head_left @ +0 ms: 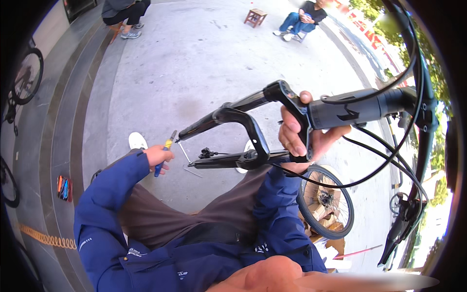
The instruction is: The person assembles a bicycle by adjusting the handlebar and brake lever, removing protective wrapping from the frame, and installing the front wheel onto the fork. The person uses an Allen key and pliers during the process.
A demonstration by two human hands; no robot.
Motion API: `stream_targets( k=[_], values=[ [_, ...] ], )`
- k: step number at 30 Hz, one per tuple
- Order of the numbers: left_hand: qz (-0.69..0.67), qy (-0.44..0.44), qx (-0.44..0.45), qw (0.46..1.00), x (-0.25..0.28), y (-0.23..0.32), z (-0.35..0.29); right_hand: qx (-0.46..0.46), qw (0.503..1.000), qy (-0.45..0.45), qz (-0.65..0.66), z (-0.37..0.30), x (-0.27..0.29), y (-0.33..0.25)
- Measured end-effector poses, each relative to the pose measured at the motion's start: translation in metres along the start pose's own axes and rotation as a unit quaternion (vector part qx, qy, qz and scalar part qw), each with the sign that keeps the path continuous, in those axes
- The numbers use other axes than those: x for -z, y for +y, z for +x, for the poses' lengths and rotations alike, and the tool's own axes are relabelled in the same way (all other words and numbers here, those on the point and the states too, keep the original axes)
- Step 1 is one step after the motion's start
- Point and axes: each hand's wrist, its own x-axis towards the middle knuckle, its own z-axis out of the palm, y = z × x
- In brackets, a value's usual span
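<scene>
A black bicycle suspension fork (202, 125) lies sideways before me, its legs pointing left. My right hand (294, 134) wraps round its crown, beside the grey head tube (348, 111). Off the leg ends, my left hand (158, 155) is closed on a yellow-and-blue hand tool (168, 144) with a metal tip; its exact kind is unclear. That tip is close to the upper leg's end. A thin silver rod (185, 152) spans the gap between the two leg ends. Between the legs shows a small black brake caliper (208, 153).
Cables and the handlebar (427, 117) curve along the right. A loose wheel (346, 219) leans by cardboard near my right knee. To the left are a tool case (63, 189), a coiled orange hose (48, 238) and another bicycle (26, 75). Two people sit beyond, near a wooden stool (255, 18).
</scene>
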Motion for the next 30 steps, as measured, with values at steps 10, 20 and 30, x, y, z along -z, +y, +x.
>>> stream_targets(
  k=[10, 20, 30],
  values=[
    [0.079, 0.140, 0.012, 0.987, -0.017, -0.145, 0.129, 0.038, 0.991, 0.104, -0.070, -0.003, 0.023, 0.001],
    [0.536, -0.050, -0.030, 0.842, -0.097, -0.234, 0.174, 0.030, 0.989, 0.115, -0.089, 0.001, 0.042, 0.010],
    [-0.414, 0.013, -0.179, 0.892, -0.048, -0.070, 0.137, 0.026, 0.994, 0.080, -0.064, -0.001, 0.023, -0.004]
  ],
)
